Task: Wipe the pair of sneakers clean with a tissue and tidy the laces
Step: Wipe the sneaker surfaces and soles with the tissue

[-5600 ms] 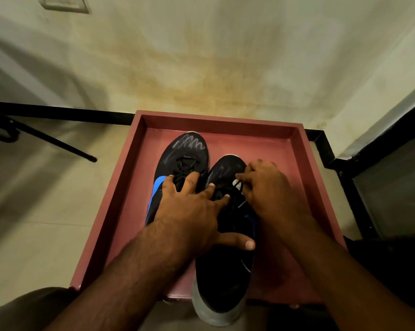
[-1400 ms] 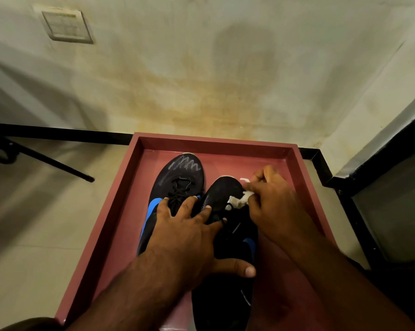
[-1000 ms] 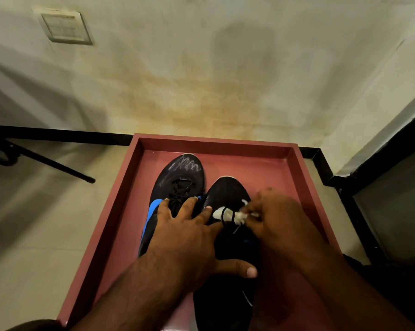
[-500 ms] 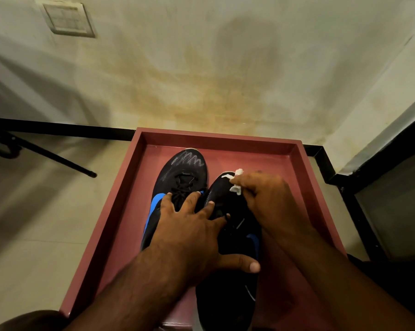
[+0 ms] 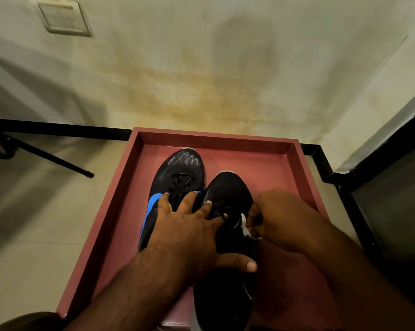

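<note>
Two black sneakers lie side by side in a reddish-brown tray (image 5: 304, 177). The left sneaker (image 5: 180, 168) has a blue side stripe and black laces. The right sneaker (image 5: 228, 187) sits nearer me, its heel over the tray's front edge. My left hand (image 5: 189, 230) lies spread across both shoes with straight fingers, thumb on the right shoe. My right hand (image 5: 280, 218) pinches a small white tissue (image 5: 246, 228) against the right side of the right sneaker, near its laces.
The tray stands against a stained cream wall (image 5: 201, 80) with a switch plate (image 5: 63, 19) at upper left. A black stand leg (image 5: 49, 157) crosses the tiled floor to the left. A dark framed panel (image 5: 392, 192) rises on the right.
My right hand has drawn the tissue back from the right sneaker's toe to its right side by the laces. My left hand has stayed spread over both shoes.
</note>
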